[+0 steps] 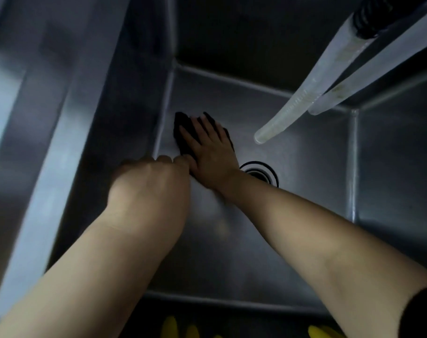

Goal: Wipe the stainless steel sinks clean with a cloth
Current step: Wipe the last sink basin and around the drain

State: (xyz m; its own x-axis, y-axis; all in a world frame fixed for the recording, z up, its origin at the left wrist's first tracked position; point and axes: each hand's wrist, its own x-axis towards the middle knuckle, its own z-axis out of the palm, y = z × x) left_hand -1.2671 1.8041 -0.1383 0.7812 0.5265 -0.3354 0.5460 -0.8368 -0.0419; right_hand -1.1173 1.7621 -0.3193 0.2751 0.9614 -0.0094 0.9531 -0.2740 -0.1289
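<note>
Sink floor is mid-wipe: right hand presses the dark cloth flat, fingers spread, near the far-left corner; left hand, curled, pinches its edge. Walls probably remain.

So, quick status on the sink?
Right hand flat on dark cloth, sink floor. Left hand curled, apparently empty, touching right. Hoses hanging nearby, clear.

Kitchen: deep steel sink, hoses

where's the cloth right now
In the head view the dark cloth lies on the sink floor near its left wall, under the flat right hand, left of the drain.
</note>
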